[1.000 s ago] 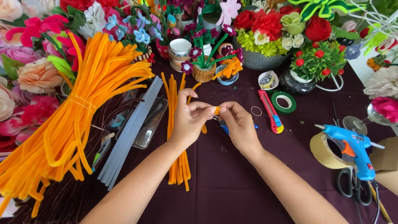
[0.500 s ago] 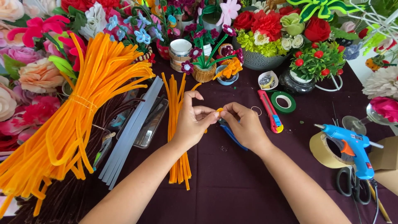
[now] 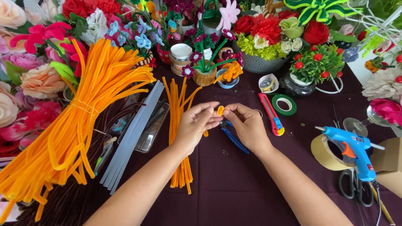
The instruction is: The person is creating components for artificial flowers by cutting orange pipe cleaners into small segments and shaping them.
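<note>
Two hands meet above the dark table (image 3: 234,196): the left hand (image 3: 196,125) and right hand (image 3: 247,125) each pinch, fingertips closed, one small orange pipe-cleaner coil (image 3: 220,110) between them. Just left lies one loose sheaf of orange pipe cleaners (image 3: 179,125); one blue plier (image 3: 232,136) sits beneath the right hand. One blue glue gun (image 3: 351,150) lies well right.

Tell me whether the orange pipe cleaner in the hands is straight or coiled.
Coiled. The orange pipe cleaner shows as a small round curl pinched between left hand and right hand.
</note>
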